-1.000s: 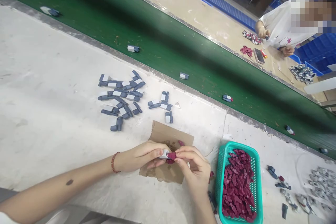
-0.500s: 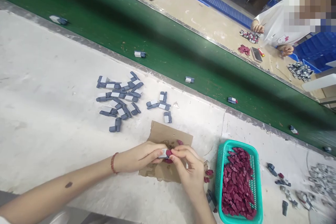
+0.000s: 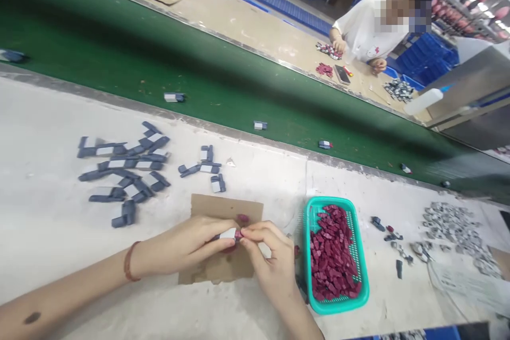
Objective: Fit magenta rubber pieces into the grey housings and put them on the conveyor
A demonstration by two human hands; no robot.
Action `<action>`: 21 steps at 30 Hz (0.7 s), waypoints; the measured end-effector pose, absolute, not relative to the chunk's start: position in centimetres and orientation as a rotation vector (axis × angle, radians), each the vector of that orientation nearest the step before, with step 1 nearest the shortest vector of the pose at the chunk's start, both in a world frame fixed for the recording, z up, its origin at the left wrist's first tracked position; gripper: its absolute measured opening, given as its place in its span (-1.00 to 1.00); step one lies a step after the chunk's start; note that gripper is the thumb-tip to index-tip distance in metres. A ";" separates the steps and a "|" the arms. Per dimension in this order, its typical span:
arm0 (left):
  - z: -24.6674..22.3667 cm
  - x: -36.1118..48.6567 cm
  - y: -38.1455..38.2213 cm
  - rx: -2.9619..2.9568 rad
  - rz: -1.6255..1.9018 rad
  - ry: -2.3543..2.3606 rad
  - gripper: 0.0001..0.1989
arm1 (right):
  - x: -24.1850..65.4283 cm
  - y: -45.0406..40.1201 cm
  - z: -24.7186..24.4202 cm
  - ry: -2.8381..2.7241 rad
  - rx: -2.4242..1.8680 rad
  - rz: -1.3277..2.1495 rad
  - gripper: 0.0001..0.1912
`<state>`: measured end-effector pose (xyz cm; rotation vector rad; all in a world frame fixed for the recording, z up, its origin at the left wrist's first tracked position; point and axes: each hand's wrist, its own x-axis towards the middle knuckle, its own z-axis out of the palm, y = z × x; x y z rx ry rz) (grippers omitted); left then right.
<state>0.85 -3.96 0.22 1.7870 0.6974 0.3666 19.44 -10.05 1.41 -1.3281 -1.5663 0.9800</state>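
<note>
My left hand (image 3: 191, 241) is closed on a small grey-and-white plastic part (image 3: 228, 234), held by thumb and fingers above a piece of brown cardboard (image 3: 203, 206). My right hand (image 3: 273, 255) pinches a small maroon plastic piece (image 3: 238, 234) against the right end of that part. Fingertips hide much of the joint, so I cannot tell how deep the piece sits. Another maroon piece (image 3: 243, 218) lies on the cardboard just behind the fingers. Right of my right hand stands a teal basket (image 3: 306, 255) holding many maroon pieces (image 3: 334, 255).
Several grey-and-white parts (image 3: 137, 188) lie at the left. A green conveyor belt (image 3: 215, 90) carries spaced-out parts beyond the bench. Pale pieces (image 3: 450, 228) are heaped at the right. Across the belt, a person (image 3: 370, 32) sits with both hands near small parts.
The view has swung to the right, so the bench things appear farther left. Both hands stay together on the part, and less of the maroon piece shows between the fingers.
</note>
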 end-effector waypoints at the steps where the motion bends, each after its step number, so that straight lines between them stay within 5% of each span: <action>1: 0.4 1.0 -3.1 1.832 0.345 0.706 -0.70 | 20.1 -10.3 1.8 -1.578 -1.356 0.953 -0.82; 12: -2.2 2.5 13.9 2.434 0.448 1.361 -0.51 | 33.6 -11.0 1.0 -2.012 -2.070 0.045 -0.82; 17: -3.7 5.2 15.8 2.510 0.529 1.360 -0.54 | 33.7 -10.2 -0.1 -2.078 -2.159 -0.027 -0.83; 21: -3.8 8.6 16.0 2.580 0.566 1.159 -0.51 | 33.7 -10.0 0.5 -1.823 -1.976 0.298 -0.86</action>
